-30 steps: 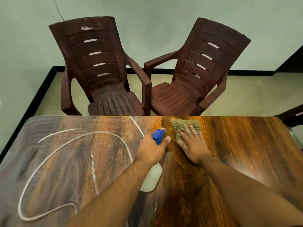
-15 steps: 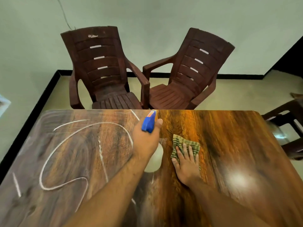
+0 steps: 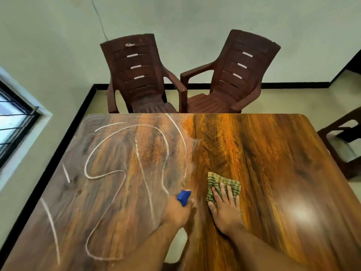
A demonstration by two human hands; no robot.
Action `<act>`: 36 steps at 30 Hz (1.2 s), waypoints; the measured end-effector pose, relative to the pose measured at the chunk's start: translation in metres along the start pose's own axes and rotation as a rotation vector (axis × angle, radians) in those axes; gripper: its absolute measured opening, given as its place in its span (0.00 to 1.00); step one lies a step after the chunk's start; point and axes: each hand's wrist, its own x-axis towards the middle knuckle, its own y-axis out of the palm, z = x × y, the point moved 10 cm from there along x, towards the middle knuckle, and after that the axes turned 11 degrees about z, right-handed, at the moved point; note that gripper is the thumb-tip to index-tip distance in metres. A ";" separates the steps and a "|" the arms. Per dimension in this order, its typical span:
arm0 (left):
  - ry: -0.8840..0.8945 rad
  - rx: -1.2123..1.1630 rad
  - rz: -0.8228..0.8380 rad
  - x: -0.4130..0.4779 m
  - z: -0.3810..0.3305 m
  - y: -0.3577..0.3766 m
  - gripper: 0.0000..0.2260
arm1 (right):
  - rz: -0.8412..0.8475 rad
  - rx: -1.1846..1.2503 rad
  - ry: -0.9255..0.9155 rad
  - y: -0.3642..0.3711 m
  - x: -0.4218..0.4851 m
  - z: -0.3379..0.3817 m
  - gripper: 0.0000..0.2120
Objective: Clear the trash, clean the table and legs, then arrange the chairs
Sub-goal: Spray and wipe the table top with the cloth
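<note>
In the head view, our left hand is curled round the neck of the spray bottle. It holds the bottle above the tabletop near the middle of the near edge, with the blue nozzle aimed at the far edge. Our right hand lies just beside it, fingers straight and spread, pressing the cloth flat on the wood. The right half looks glossy. The left half carries looping white lines of what we take to be cleaner, from the far edge down to the near left corner.

The main risk, as we judge it, is those lines. If we leave them too long they may dry into marks. The cloth is small, so it may load up and smear them rather than lift them.

Only flat fingers hold the cloth, so on a slick surface it could slide out or bunch up. A hard push toward the far edge might send liquid onto the two chairs tucked close there.

A stray squeeze of the bottle would wet the half that looks finished. The legs and chairs are not yet done.
</note>
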 end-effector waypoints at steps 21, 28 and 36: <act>0.011 -0.120 -0.056 -0.184 0.099 0.029 0.12 | 0.058 -0.026 -0.085 0.082 -0.102 0.011 0.29; -0.036 -0.130 -0.066 -0.206 0.134 0.009 0.17 | 0.109 -0.112 -0.233 0.117 -0.111 0.087 0.28; 0.011 -0.103 0.053 -0.186 0.134 -0.033 0.11 | 0.004 -0.293 -0.365 0.107 -0.126 0.061 0.33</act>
